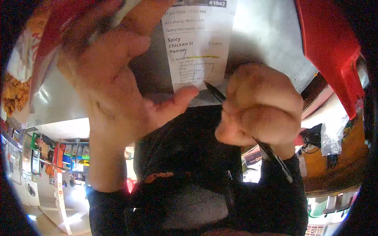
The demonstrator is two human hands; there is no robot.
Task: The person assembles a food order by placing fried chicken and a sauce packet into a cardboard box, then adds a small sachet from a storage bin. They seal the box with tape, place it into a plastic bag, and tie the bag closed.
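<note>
A white printed paper slip lies on a shiny metal surface in front of me. It bears writing, one line marked in yellow, and thin handwritten strokes. My right hand grips a dark pen, whose tip is at the lower right edge of the slip. The pen's back end sticks out below my fist. To the left of the slip, my left hand is spread, with its thumb near the slip's bottom edge. Whether that thumb touches the paper I cannot tell. Motion blurs the left fingers.
A red panel or box stands at the right. Below it, a clear plastic bag hangs near a brown wooden surface. At far left is a printed picture of fried food. Shelves with colourful items show lower left.
</note>
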